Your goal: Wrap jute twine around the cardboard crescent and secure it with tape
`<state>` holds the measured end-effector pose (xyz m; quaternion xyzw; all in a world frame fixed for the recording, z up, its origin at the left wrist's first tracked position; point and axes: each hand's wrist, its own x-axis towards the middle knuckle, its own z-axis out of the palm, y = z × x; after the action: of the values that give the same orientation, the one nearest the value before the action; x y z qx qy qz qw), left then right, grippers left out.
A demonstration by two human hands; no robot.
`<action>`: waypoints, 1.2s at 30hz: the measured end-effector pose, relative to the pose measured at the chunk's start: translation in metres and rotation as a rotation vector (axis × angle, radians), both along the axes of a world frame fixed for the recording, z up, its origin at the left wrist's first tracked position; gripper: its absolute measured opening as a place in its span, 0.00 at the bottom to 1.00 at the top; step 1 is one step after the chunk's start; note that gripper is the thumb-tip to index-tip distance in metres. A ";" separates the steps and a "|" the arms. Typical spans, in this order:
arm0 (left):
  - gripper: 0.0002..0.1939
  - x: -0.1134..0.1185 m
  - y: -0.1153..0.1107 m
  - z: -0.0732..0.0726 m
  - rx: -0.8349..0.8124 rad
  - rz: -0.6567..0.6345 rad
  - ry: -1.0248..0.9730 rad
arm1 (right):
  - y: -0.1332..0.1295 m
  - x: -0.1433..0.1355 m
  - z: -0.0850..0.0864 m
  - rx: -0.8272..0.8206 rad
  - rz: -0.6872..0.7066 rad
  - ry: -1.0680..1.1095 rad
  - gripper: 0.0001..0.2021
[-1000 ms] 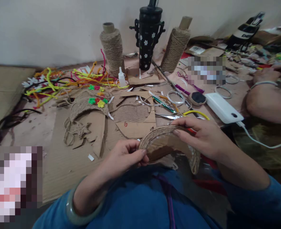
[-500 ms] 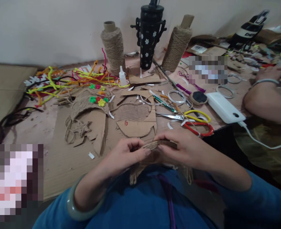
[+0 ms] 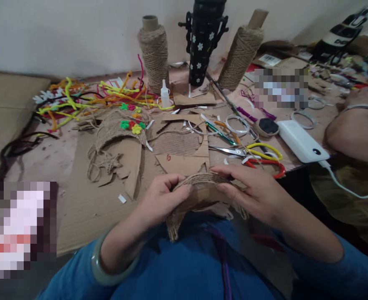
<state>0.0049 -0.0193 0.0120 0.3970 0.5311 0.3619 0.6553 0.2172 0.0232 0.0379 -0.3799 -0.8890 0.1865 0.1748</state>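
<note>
Between my hands, close to my body, is a curved cardboard piece (image 3: pixel 202 192) with rows of jute twine (image 3: pixel 202 178) along its arched edge. My left hand (image 3: pixel 165 196) pinches its left side, thumb on the near face. On the right side, my right hand (image 3: pixel 252 189) grips it with thumb and fingers. Part of the piece hangs down against my blue clothing. Just beyond lies cut cardboard (image 3: pixel 184 163) with a red mark. To the left rest a twine-covered crescent (image 3: pixel 118 129) with colourful small flowers and a twine star (image 3: pixel 110 163).
Scissors (image 3: pixel 243 152) with yellow and red handles lie right of the cut cardboard. Behind stand two twine spools (image 3: pixel 154 58), a glue bottle (image 3: pixel 165 96) and a black flowered tumbler (image 3: pixel 199 54). A white power bank (image 3: pixel 302 141) sits near another person's arm (image 3: pixel 352 129).
The twine-edged piece has tilted, showing more of its cardboard face and arch. My hands have moved slightly apart along it. The view has shifted a little.
</note>
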 end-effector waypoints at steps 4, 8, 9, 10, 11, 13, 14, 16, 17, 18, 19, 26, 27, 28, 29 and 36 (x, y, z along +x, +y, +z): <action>0.10 0.002 -0.001 0.000 0.009 0.038 -0.009 | -0.003 -0.004 0.000 0.028 -0.050 -0.002 0.14; 0.10 0.003 -0.002 -0.003 0.036 0.064 -0.011 | -0.003 -0.013 0.002 0.032 -0.094 -0.001 0.13; 0.11 0.003 -0.002 -0.003 0.040 0.069 -0.006 | -0.002 -0.015 0.001 0.029 -0.100 0.007 0.13; 0.11 0.003 -0.002 -0.004 0.043 0.073 0.000 | -0.001 -0.017 0.001 0.027 -0.106 0.018 0.12; 0.11 0.002 -0.002 -0.004 0.043 0.075 0.005 | -0.001 -0.018 0.000 0.026 -0.113 0.028 0.12; 0.11 0.002 -0.001 -0.003 0.046 0.077 0.010 | 0.000 -0.020 -0.001 0.035 -0.123 0.042 0.11; 0.11 0.003 -0.001 -0.003 0.048 0.076 0.010 | 0.000 -0.020 -0.002 0.044 -0.124 0.046 0.11; 0.12 0.003 -0.001 -0.002 0.044 0.071 0.010 | 0.000 -0.019 -0.002 0.066 -0.124 0.049 0.11; 0.12 0.003 -0.001 -0.001 0.040 0.066 0.010 | 0.001 -0.019 -0.002 0.073 -0.121 0.047 0.11; 0.12 0.003 -0.001 0.000 0.036 0.058 0.012 | 0.001 -0.018 -0.001 0.070 -0.113 0.043 0.10; 0.11 0.003 -0.001 0.001 0.031 0.044 0.017 | 0.001 -0.018 0.001 0.056 -0.097 0.036 0.10; 0.09 0.002 0.003 0.005 0.062 -0.073 0.044 | 0.006 -0.028 0.008 -0.149 0.079 -0.023 0.10; 0.09 0.001 0.004 0.005 0.067 -0.057 0.046 | 0.008 -0.029 0.007 -0.161 0.100 -0.030 0.10; 0.09 0.001 0.004 0.004 0.067 -0.032 0.043 | 0.009 -0.029 0.007 -0.170 0.111 -0.030 0.11; 0.09 0.000 0.004 0.004 0.065 -0.008 0.032 | 0.010 -0.028 0.006 -0.176 0.112 -0.024 0.12; 0.08 -0.001 0.003 0.006 0.050 0.083 0.024 | 0.016 -0.004 0.006 -0.208 0.059 0.033 0.15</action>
<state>0.0040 -0.0161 0.0180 0.3952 0.5456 0.3970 0.6233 0.2136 0.0392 0.0442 -0.3667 -0.8725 0.2892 0.1434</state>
